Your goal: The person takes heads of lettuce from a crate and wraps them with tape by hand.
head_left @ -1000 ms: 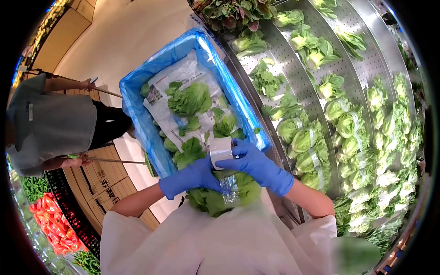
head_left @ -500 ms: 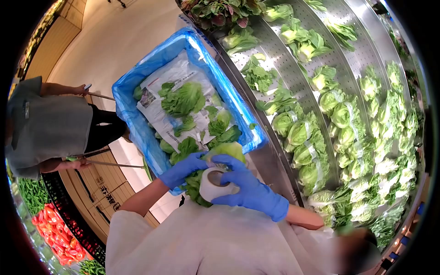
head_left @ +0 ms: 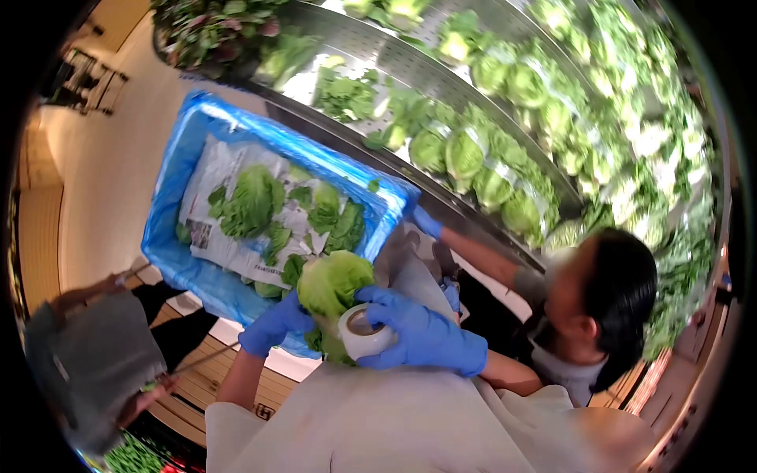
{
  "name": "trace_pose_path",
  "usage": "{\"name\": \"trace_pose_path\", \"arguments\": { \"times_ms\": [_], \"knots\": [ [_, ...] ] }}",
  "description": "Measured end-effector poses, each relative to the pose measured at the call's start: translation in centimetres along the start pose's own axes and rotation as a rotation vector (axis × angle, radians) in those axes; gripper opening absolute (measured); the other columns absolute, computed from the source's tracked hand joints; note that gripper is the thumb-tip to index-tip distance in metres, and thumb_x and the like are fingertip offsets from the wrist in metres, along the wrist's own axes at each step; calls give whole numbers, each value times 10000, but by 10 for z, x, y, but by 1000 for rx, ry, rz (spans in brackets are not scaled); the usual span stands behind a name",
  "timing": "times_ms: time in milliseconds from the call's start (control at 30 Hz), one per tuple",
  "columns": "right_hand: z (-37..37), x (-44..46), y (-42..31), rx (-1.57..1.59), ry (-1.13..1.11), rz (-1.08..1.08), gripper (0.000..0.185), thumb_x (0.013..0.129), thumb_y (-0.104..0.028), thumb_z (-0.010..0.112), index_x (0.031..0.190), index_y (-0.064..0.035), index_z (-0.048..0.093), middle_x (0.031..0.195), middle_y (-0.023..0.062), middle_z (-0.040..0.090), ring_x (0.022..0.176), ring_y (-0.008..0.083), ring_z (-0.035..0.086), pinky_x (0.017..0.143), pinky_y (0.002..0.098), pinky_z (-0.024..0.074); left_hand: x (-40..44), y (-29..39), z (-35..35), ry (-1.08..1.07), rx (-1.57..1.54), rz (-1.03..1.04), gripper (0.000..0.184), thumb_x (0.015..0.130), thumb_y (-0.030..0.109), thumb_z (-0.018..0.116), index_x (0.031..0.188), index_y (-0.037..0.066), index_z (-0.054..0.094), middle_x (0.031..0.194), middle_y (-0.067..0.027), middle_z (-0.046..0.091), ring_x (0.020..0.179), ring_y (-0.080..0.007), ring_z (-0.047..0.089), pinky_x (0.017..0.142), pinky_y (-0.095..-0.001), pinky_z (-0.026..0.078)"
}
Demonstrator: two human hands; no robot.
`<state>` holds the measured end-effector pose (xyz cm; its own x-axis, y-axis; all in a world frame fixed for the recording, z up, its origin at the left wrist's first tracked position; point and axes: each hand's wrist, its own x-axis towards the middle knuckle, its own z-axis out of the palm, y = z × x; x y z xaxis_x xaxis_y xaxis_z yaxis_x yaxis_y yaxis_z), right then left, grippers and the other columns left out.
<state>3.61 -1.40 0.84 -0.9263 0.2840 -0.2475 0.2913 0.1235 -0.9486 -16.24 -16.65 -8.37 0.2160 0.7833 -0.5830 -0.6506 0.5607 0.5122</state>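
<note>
In a blue glove, my left hand [head_left: 276, 325] is closed around the side of a pale green head of lettuce [head_left: 335, 282]. My right hand [head_left: 422, 331], gloved in blue as well, grips a roll of white tape [head_left: 367, 337] close against the lettuce. Some of the lettuce's lower leaves lie behind the tape roll. Just beyond both hands is a crate lined with blue plastic [head_left: 167, 201]. Inside it, another lettuce [head_left: 252, 203] and loose leaves rest on a printed white sheet [head_left: 206, 169].
A metal shelf display [head_left: 410, 67] holds rows of leafy vegetables [head_left: 465, 154]. At my right a co-worker [head_left: 607, 299] reaches a gloved hand [head_left: 426, 222] near the crate's corner. Another person in grey [head_left: 98, 359] stands at the left, holding a stick-like handle.
My view has turned, so the crate and shelves appear further left. The co-worker at the right has come into view. My hands still hold the lettuce and tape roll, with more lettuce visible.
</note>
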Motion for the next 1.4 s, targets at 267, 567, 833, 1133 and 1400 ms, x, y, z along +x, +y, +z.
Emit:
{"name": "trace_pose_path", "arguments": {
  "times_ms": [267, 567, 833, 1133, 1400],
  "knots": [
    [18, -4, 11, 92, 231, -15, 393, 675, -178, 715, 978, -41, 505, 1145, 139, 437, 1030, 300, 472, 861, 341, 407, 8, -41, 12, 285, -279, 119, 782, 716, 314, 722, 1321, 51, 301, 1258, -64, 455, 1141, -194, 459, 971, -325, 378],
    [67, -57, 21, -72, 666, -43, 565, 684, -168, 722, 1133, -16, 415, 1062, 168, 484, 910, 268, 550, 750, 322, 468, 9, -89, 17, 289, 96, 417, 725, 627, 198, 776, 1231, 17, 418, 1114, -77, 557, 997, -188, 552, 843, -326, 464],
    [90, -108, 22, 165, 631, -3, 567, 680, -192, 729, 1144, -15, 455, 1037, 130, 539, 896, 224, 561, 782, 290, 461, -45, -136, 71, 415, 59, 438, 817, 650, 220, 747, 1320, 56, 309, 1216, -68, 483, 1082, -185, 496, 883, -325, 445],
    [60, -147, -9, 987, 161, 127, 392, 721, -130, 671, 1057, -28, 497, 1032, 95, 577, 942, 162, 566, 797, 285, 476, -92, -161, 80, 325, -164, 402, 708, 788, 300, 645, 1351, 85, 275, 1306, -56, 409, 1165, -196, 437, 967, -341, 390],
    [83, -137, -18, 336, 380, 9, 399, 781, -157, 608, 1156, -74, 498, 1031, 77, 492, 911, 158, 513, 815, 287, 424, -91, -166, 72, 275, -140, 486, 675, 828, 358, 599, 1352, 84, 273, 1298, -49, 419, 1159, -192, 441, 967, -342, 388]
  ]
}}
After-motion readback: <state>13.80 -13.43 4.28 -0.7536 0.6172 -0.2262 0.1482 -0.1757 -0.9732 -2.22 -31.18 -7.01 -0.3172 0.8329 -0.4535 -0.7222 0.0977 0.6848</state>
